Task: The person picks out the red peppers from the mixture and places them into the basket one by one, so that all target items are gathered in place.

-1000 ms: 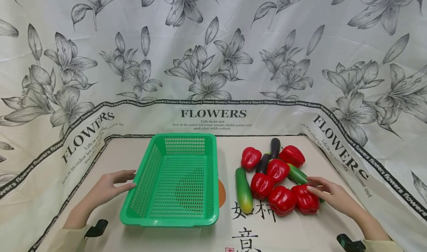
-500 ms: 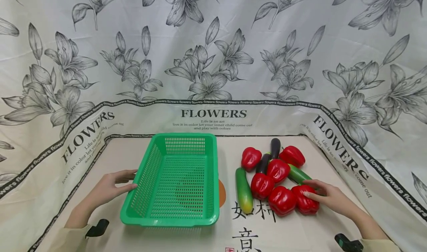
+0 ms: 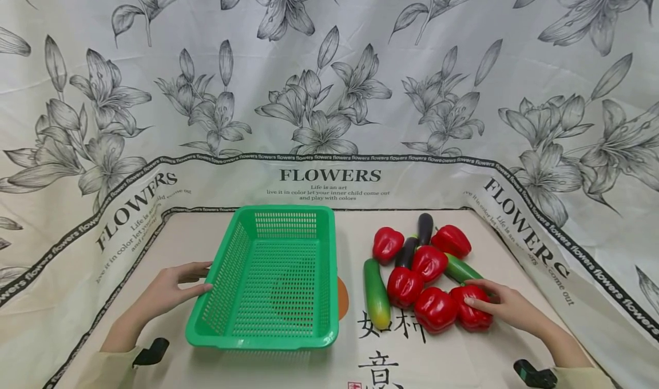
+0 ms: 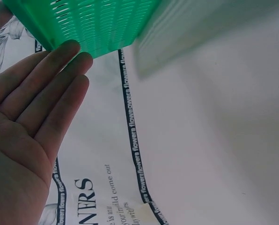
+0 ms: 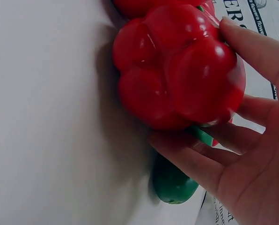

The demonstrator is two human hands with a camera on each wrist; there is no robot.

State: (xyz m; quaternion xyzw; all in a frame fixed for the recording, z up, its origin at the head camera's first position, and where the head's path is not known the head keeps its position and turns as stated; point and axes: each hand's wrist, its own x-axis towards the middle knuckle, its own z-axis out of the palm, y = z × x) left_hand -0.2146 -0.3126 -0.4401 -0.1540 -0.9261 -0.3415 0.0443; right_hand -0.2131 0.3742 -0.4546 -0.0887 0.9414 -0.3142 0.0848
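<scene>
My left hand [image 3: 167,289] is at the left side of a green plastic basket [image 3: 262,343], fingers straight. In the left wrist view its fingertips lie against or very near the basket's perforated wall [image 4: 92,28]; contact is unclear. On the right, my right hand [image 3: 515,308] holds the nearest right red bell pepper [image 3: 476,318], thumb on one side and fingers round the other. The right wrist view shows this pepper [image 5: 177,75] resting low by the table, a green cucumber [image 5: 174,180] end below the fingers. Part of that cucumber [image 3: 460,269] is hidden by the hand and pepper.
Several other red bell peppers [image 3: 435,310] crowd beside the held one. Two dark eggplants [image 3: 425,229] lie among them, and a yellow-tipped cucumber [image 3: 377,292] lies at the group's left. Flower-printed cloth [image 3: 329,120] walls in the table's back and sides.
My right hand has shifted slightly left and its thumb has come onto the near right bell pepper, fingers closing round it. The left hand and basket stay practically still.
</scene>
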